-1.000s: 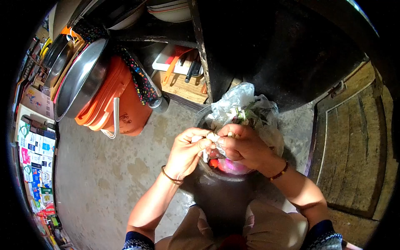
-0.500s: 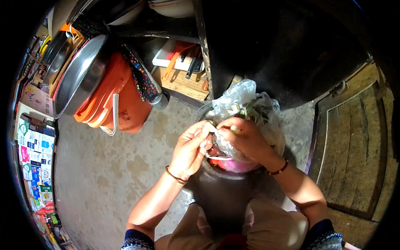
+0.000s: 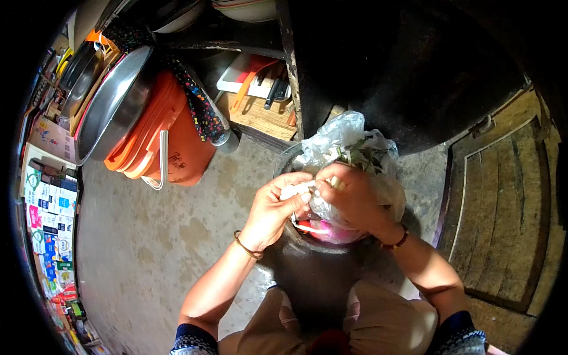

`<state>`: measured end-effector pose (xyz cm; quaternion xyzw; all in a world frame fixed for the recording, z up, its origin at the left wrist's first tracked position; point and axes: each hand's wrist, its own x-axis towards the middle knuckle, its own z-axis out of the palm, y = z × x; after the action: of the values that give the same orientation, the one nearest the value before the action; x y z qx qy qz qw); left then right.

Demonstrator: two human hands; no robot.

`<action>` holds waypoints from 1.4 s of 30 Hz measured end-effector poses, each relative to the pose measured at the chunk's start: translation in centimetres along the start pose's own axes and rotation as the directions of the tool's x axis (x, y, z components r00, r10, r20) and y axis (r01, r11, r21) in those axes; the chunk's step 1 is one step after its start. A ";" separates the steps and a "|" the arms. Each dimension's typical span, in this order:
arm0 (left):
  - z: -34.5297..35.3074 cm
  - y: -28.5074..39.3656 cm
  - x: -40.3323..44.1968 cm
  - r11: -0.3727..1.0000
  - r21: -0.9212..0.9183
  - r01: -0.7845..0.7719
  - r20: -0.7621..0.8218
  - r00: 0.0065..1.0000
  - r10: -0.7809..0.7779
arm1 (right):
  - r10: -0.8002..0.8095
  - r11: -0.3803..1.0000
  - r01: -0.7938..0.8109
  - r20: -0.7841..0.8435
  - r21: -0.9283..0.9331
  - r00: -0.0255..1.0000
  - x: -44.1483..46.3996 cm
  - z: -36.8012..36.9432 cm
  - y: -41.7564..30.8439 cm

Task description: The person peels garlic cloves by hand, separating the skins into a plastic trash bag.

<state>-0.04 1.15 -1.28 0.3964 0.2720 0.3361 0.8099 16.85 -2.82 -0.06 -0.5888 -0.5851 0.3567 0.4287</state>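
Over a bin, my left hand (image 3: 266,214) pinches a white, papery piece of garlic (image 3: 294,191) between thumb and fingers. My right hand (image 3: 361,201) is closed beside it, its fingertips touching that piece. Pale cloves that look like peeled garlic (image 3: 335,183) show between its curled fingers. Below both hands sits the round bin (image 3: 307,242), lined with a crumpled clear plastic bag (image 3: 337,133). Green leafy scraps (image 3: 361,157) lie in the bag behind my right hand, and something red and pink shows under the hands.
At left stand an orange bucket (image 3: 186,151) and a tilted steel basin (image 3: 115,106). A low shelf (image 3: 260,121) holds knives and an orange-handled utensil (image 3: 244,92). A wooden panel (image 3: 497,213) is at right. Packaging with printed labels (image 3: 53,219) lines the far left.
A pale clove pinched between my hands has left the fingertips, and a white papery piece is there now. My right hand has turned, showing more pale cloves in its fingers.
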 end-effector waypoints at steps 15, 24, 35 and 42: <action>0.2 0.8 0.1 0.898 0.402 -0.177 0.004 0.981 0.192 | 0.182 0.982 -0.188 0.226 0.003 0.957 0.9 -1.9 0.4; 1.3 2.0 0.1 0.891 0.415 -0.185 0.107 0.982 0.154 | 0.177 0.649 -0.376 0.349 0.661 0.920 -0.4 0.8 2.0; 1.1 0.8 0.4 0.971 -0.202 -0.128 0.043 0.989 0.139 | 0.027 0.963 -0.061 0.131 0.262 0.991 0.6 0.1 1.4; 1.0 -0.1 0.3 0.990 0.000 -0.138 -0.036 0.990 0.138 | 0.084 0.995 -0.081 0.057 -0.051 0.995 -0.1 0.4 -2.1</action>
<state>0.87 0.86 -0.82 0.4070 0.2582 0.3987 0.7802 15.66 -2.98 1.70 -0.6118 -0.5812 0.3772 0.3816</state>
